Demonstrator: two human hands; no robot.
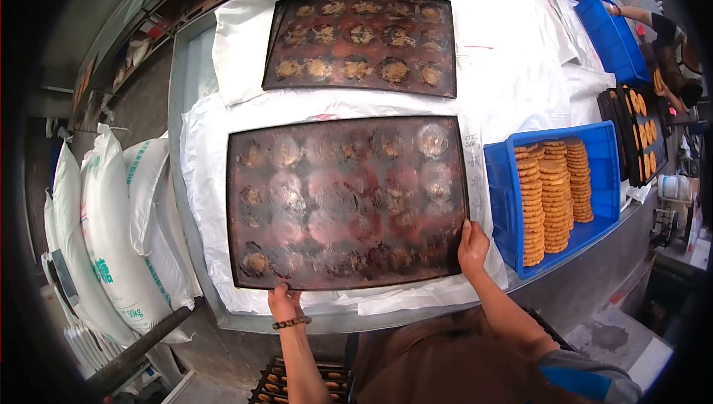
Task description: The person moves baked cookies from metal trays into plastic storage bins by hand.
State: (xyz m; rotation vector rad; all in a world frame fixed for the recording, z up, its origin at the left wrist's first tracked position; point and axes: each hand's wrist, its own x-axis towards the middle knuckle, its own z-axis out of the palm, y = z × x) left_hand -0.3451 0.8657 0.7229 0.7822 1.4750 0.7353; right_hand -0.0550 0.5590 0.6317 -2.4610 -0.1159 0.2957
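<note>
A dark, stained baking tray (342,200) with round baked-on marks lies in front of me over the white-covered table. My left hand (284,301), with a beaded bracelet on the wrist, grips its near edge toward the left corner. At the right edge, my right hand (473,246) is closed on the rim. Farther back lies another baking tray (356,47), with crumbly round residue in rows; the edge of one more tray shows beneath it. Both hands' fingertips are partly hidden by the tray.
Right of the tray stands a blue crate (505,203) holding stacks of round cookies (555,196). Beyond it, a co-worker's hand (613,9) touches another blue crate (609,40) beside trays of cookies (645,133). White sacks (122,233) stand at left. Below is a rack of baked pieces (275,385).
</note>
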